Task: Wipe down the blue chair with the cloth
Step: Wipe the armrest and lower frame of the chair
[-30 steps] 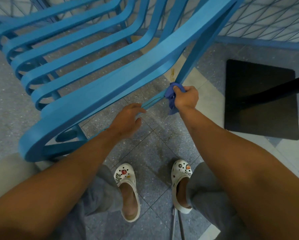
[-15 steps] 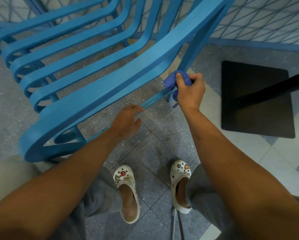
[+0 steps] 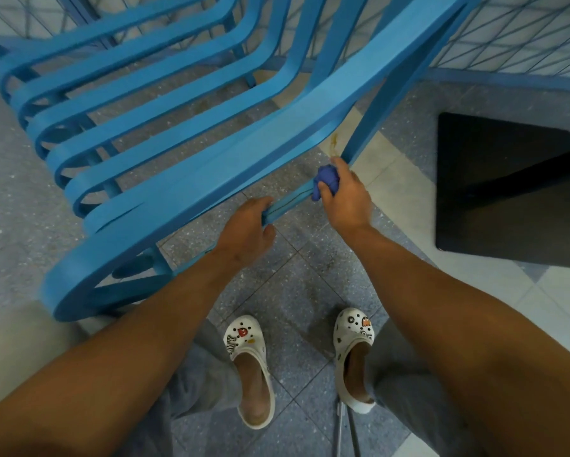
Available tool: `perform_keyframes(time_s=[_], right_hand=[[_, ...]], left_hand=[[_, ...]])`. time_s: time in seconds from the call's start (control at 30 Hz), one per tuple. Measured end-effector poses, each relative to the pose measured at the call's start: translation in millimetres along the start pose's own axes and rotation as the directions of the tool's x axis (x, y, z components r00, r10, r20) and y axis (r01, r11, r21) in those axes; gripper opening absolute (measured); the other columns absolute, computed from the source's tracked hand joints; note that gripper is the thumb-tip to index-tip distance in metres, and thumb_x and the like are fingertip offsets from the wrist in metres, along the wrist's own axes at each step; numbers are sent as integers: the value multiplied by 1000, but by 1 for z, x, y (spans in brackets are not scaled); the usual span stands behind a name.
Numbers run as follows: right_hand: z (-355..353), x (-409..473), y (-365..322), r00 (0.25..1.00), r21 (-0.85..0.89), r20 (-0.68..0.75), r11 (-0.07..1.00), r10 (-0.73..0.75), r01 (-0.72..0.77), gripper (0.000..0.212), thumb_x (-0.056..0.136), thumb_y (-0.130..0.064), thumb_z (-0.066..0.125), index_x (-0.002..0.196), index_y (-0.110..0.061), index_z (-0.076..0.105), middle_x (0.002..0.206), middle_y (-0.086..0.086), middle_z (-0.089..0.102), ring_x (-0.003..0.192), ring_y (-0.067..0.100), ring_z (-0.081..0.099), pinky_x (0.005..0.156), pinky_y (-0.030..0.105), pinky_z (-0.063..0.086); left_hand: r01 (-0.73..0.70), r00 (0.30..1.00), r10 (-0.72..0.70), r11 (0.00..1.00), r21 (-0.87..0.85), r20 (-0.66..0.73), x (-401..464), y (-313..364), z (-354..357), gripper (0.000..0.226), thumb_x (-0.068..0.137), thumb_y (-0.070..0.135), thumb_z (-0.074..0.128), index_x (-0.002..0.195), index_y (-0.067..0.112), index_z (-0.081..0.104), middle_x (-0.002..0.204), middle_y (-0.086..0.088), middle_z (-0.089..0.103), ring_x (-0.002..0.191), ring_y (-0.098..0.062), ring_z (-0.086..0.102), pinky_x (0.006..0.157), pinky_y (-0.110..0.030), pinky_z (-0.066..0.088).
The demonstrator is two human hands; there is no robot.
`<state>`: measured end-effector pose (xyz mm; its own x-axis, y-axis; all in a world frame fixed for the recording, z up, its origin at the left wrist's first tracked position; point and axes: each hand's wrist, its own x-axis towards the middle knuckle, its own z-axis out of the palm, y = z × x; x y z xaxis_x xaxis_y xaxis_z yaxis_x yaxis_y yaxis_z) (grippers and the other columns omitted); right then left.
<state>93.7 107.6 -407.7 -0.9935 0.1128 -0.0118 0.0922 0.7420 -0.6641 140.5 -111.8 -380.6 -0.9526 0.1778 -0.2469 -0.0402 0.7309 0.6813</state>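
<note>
The blue slatted chair (image 3: pixel 184 166) fills the upper left of the head view, its broad side rail running diagonally toward me. Below that rail runs a thin lower bar. My left hand (image 3: pixel 247 230) grips this bar near its middle, fingers curled over it. My right hand (image 3: pixel 346 199) holds a bunched dark blue cloth (image 3: pixel 326 181) and presses it onto the lower bar where it meets the chair's upright leg (image 3: pixel 376 107).
A black square table base (image 3: pixel 508 189) with a dark post lies on the floor to the right. A wire mesh fence (image 3: pixel 524 31) with a blue bottom rail stands behind. My feet in white clogs (image 3: pixel 254 367) stand on grey speckled tiles below the chair.
My right hand with the cloth went up the chair leg, then came back down to the joint with the lower bar. My left hand closed more firmly around the bar.
</note>
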Motion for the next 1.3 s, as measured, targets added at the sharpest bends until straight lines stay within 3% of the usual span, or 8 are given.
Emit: perform_keyframes(time_s=[0.17,0.3,0.47,0.6,0.77,1.03,1.17,1.3], right_hand=[[6,-12,8,983,-151,181,987,-22,50,41,95,-53,62,133,-35,62,122,6,61,101,29,64,82,38,55],[0,0,13,990,-106,138,994,-13,27,27,98,-40,62,123,-33,69,113,6,63,97,28,65,77,28,45],[-7,15,4,982,-33,97,987,159,-157,21,100,-26,56,110,-29,75,102,4,73,84,25,69,69,29,52],[0,-1,-10,979,-17,145,990,142,-141,23,102,-26,54,98,-27,76,89,1,72,72,23,69,64,33,56],[5,-12,-9,984,-59,178,998,21,-11,23,101,-27,58,116,-26,76,109,5,70,88,17,60,76,25,44],[-6,18,-12,966,-20,105,971,238,-237,22,98,-21,57,99,-26,78,90,-4,72,80,13,61,69,24,44],[3,-8,-22,964,24,219,987,148,-157,21,100,-21,56,96,-24,76,89,1,74,75,23,68,69,35,57],[7,-15,-24,954,7,300,1000,26,-29,18,100,-27,60,108,-25,77,99,0,74,83,15,63,71,25,45]], left_hand=[[39,999,-41,998,57,36,2,1,4,53,93,12,67,142,5,48,126,-16,57,113,-31,59,98,-47,52],[24,998,-30,994,110,53,2,0,4,55,94,13,66,144,5,45,127,-17,54,114,-30,57,99,-44,52],[72,996,-83,972,225,39,2,-2,3,43,95,13,61,137,6,54,123,-16,55,107,-30,59,95,-42,54],[95,995,-97,965,246,-2,1,-5,5,36,96,12,61,132,7,60,120,-16,58,105,-31,60,94,-42,54],[88,996,-91,961,262,-1,0,-8,7,38,98,13,60,136,9,58,123,-17,57,109,-33,58,95,-47,53],[60,998,-58,986,155,-13,-2,-13,2,39,95,4,62,133,13,62,115,-14,58,102,-31,60,91,-46,55],[59,998,-57,988,144,-16,-2,-15,3,40,95,7,65,134,14,62,115,-15,58,103,-32,60,91,-45,55],[55,998,-52,987,151,-24,-1,-18,5,41,94,8,67,135,14,62,115,-16,59,103,-34,60,91,-46,54]])
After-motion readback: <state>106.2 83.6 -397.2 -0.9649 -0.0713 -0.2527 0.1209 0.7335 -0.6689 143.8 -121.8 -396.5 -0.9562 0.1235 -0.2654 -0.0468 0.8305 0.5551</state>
